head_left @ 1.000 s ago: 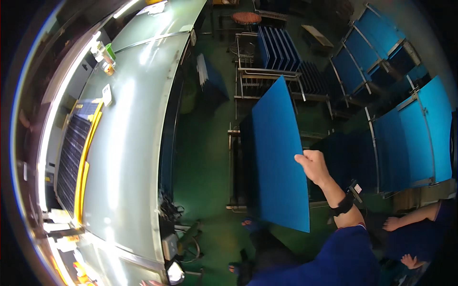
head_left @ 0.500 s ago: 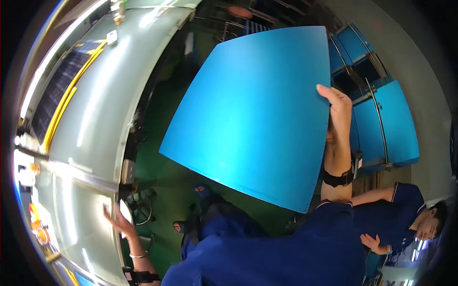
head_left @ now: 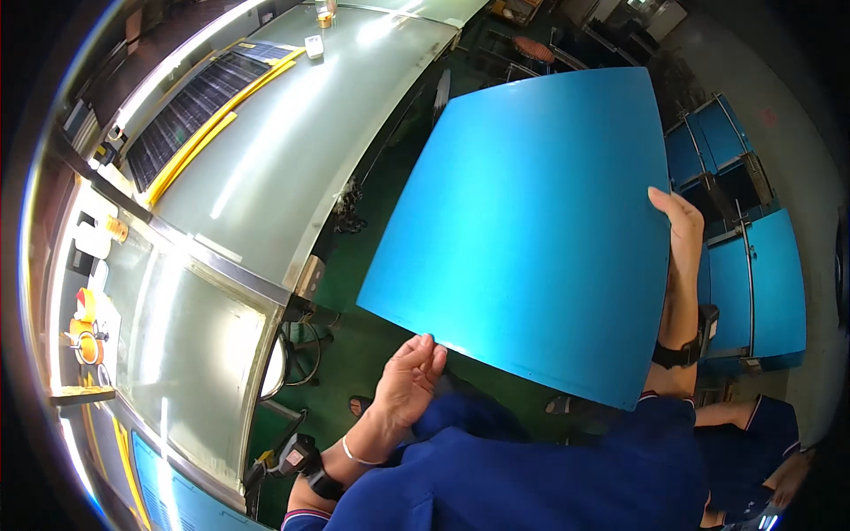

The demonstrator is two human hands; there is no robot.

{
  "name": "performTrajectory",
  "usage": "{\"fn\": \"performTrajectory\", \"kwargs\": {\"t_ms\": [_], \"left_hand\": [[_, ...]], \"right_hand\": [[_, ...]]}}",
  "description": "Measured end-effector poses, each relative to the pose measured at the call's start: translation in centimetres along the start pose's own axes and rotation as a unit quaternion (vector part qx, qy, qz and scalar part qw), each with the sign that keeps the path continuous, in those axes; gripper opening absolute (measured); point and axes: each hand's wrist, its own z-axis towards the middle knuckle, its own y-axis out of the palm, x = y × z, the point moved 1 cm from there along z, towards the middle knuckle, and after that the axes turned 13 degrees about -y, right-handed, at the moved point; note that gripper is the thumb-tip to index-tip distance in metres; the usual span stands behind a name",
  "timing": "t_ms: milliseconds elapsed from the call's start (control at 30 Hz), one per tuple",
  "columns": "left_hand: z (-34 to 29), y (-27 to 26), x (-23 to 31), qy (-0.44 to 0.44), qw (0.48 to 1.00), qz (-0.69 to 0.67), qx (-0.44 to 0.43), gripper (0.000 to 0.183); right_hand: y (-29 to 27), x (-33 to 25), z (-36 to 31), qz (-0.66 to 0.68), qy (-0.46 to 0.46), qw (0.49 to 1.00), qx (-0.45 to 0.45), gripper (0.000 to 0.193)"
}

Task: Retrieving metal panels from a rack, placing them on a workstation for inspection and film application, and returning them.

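An industrial workshop, with metal racks (head_left: 751,255) of flat blue panels (head_left: 779,274) across from a long counter (head_left: 310,142).
A bright tube light (head_left: 181,67) runs along the far left of the pale, metal-edged counter, and orange rolls (head_left: 87,348) sit on that side; the racked panels are close in colour to the large blue sheet (head_left: 522,230) being handled. The floor (head_left: 341,288) is green, and a co-worker (head_left: 744,451) at lower right wears a navy top like the person's own shirt (head_left: 549,482).

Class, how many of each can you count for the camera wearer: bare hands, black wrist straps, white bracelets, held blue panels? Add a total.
Left hand and right hand: 2
Black wrist straps: 2
White bracelet: 1
Blue panel: 1
Total: 6
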Motion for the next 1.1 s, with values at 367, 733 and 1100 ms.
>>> {"fn": "performTrajectory", "kwargs": {"t_ms": [367,733,1100], "left_hand": [[13.5,1.2,-7.9,-0.255,0.958,-0.091,-0.099,0.054],[20.5,-1.9,-6.0,-0.223,0.968,-0.039,0.105,0.008],[25.5,-9.6,-2.1,-0.231,0.955,-0.035,0.183,0.013]], "right_hand": [[-1.9,13.1,-0.4,-0.181,-0.095,0.978,0.039,0.031],[-0.6,20.7,-0.3,-0.232,-0.051,0.971,-0.018,0.043],[4.8,27.6,-3.2,-0.269,-0.034,0.962,-0.041,0.034]]}}
